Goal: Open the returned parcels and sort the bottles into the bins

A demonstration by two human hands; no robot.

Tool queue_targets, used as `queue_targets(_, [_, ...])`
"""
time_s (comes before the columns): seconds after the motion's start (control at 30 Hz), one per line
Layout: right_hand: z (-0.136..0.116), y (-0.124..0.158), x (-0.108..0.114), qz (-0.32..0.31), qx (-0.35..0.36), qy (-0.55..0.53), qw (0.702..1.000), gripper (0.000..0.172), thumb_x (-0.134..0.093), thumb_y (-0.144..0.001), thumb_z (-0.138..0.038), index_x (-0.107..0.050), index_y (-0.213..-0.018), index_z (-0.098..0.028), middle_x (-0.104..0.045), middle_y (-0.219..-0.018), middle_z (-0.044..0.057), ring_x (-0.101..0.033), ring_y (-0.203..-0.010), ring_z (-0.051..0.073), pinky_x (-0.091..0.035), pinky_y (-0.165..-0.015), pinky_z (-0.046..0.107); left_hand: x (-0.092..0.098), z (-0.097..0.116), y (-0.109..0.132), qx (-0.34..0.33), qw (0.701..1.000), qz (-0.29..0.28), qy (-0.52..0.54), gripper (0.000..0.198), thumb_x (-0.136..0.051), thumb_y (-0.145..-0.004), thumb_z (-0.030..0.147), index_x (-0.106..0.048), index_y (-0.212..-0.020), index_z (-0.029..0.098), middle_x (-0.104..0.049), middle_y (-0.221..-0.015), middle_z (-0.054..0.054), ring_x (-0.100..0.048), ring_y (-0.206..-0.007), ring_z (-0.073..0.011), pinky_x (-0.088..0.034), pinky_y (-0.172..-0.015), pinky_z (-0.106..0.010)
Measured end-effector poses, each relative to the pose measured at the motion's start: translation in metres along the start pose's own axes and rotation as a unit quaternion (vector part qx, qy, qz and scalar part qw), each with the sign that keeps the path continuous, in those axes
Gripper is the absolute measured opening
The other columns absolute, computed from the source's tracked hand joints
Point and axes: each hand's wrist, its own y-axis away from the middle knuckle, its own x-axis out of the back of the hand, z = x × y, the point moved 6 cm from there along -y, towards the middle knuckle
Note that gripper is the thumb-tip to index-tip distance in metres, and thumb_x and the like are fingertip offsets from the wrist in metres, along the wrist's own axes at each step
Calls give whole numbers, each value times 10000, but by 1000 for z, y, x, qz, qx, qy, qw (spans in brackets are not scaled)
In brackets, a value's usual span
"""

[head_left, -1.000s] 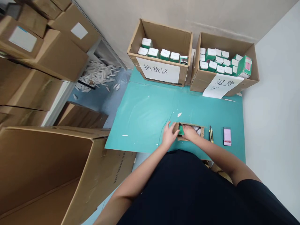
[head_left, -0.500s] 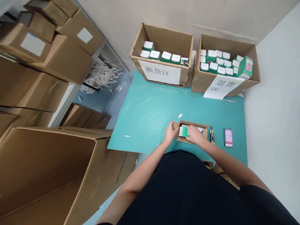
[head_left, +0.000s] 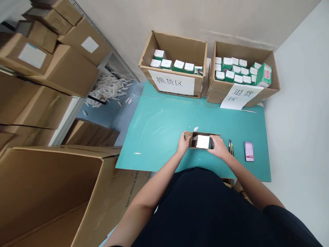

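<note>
My left hand [head_left: 183,143] grips the left end flap of a small open cardboard box [head_left: 190,140] at the front of the green table. In my right hand [head_left: 218,146] is a small white and green box [head_left: 203,142], its white end facing up, held over the open cardboard box. Some of the right fingers are hidden behind it. Inside the cardboard box, some clear or pale wrapping shows at the left. A yellow and black utility knife [head_left: 231,148] lies just right of my right hand, and a phone [head_left: 249,151] farther right.
On the green tabletop [head_left: 159,120], two labelled cartons stand at the back: the left carton [head_left: 177,40] and the right carton [head_left: 244,48], both with several white and green boxes. A big open carton [head_left: 108,168] stands left, below stacked boxes [head_left: 66,68].
My right hand has lifted the white and green box and tipped it, so its white end now faces up. My left hand stays on the cardboard box. The view has shifted slightly.
</note>
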Motion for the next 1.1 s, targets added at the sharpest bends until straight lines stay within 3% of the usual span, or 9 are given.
queue_targets(0.1, [13, -6, 11, 45, -47, -144, 987, 754, -741, -749, -303, -457, -1439, -193, -581, -1407, 183, -557, -1301, 334, -446, -1086, 525, -2, 7, -14, -1, 1000, 5, 5, 411, -609, -852, 213, -564, -1260, 194, -725, -1033, -65, -687, -917, -203, -554, -854, -338])
queue_targets(0.23, [15, -12, 36, 111, -49, -339, 933, 860, -781, -754, -402, -381, -1490, -205, -529, -1468, 191, -549, -1336, 305, -458, -1107, 509, -1, 17, -32, 2, 1000, 17, -2, 422, -629, -856, 230, -570, -1271, 182, -723, -1033, -74, -688, -916, -211, -552, -848, -337])
queue_targets(0.47, [-10, 12, 91, 144, -13, -399, 906, 884, -830, -739, -457, -403, -1476, -219, -538, -1465, 174, -537, -1349, 324, -458, -1119, 515, 14, 35, -42, 23, 998, 9, -59, 639, -640, -885, 313, -450, -1471, 142, -707, -1143, -140, -699, -1004, -262, -559, -892, -389])
queue_targets(0.6, [-30, 35, 100, 90, 12, -414, 906, 825, -827, -745, -406, -446, -1456, -232, -568, -1439, 159, -558, -1328, 321, -488, -1087, 496, 40, 69, -5, -126, 984, 28, -124, 680, -590, -931, 427, -407, -1531, 164, -495, -1519, -189, -446, -1433, -318, -385, -1165, -454])
queue_targets(0.7, [-46, 47, 92, 19, 35, -415, 909, 766, -807, -752, -356, -492, -1440, -239, -574, -1434, 143, -553, -1337, 303, -485, -1093, 464, 39, 95, 50, -263, 949, -128, -118, 796, -653, -882, 552, -368, -1561, 248, -434, -1591, -124, -390, -1478, -311, -339, -1205, -453])
queue_targets(0.77, [-52, 51, 81, -28, 42, -418, 907, 763, -796, -749, -322, -501, -1448, -243, -568, -1444, 138, -544, -1350, 291, -476, -1102, 450, 32, 102, 86, -288, 921, -235, -119, 997, -783, -755, 590, -326, -1583, 273, -416, -1604, -119, -398, -1471, -339, -373, -1185, -447])
queue_targets(0.83, [-55, 52, 65, -70, 42, -424, 902, 787, -787, -747, -305, -486, -1472, -249, -558, -1459, 136, -540, -1355, 281, -475, -1101, 438, 27, 102, 109, -271, 915, -274, -117, 1075, -856, -682, 541, -330, -1578, 265, -441, -1584, -132, -440, -1440, -361, -422, -1147, -448])
queue_targets(0.97, [-51, 48, 29, -123, 32, -422, 898, 841, -746, -766, -313, -416, -1536, -250, -487, -1531, 145, -492, -1399, 283, -484, -1085, 425, 17, 81, 122, -219, 942, -230, -110, 869, -848, -696, 345, -458, -1462, 221, -598, -1426, -132, -582, -1300, -339, -495, -1060, -441])
queue_targets(1.1, [-48, 46, 3, -92, 10, -354, 931, 898, -729, -775, -310, -342, -1583, -252, -368, -1607, 159, -414, -1452, 314, -443, -1122, 463, 12, 39, 118, -187, 966, -131, -120, 763, -822, -685, 252, -500, -1373, 188, -651, -1332, -133, -631, -1230, -317, -525, -1007, -431])
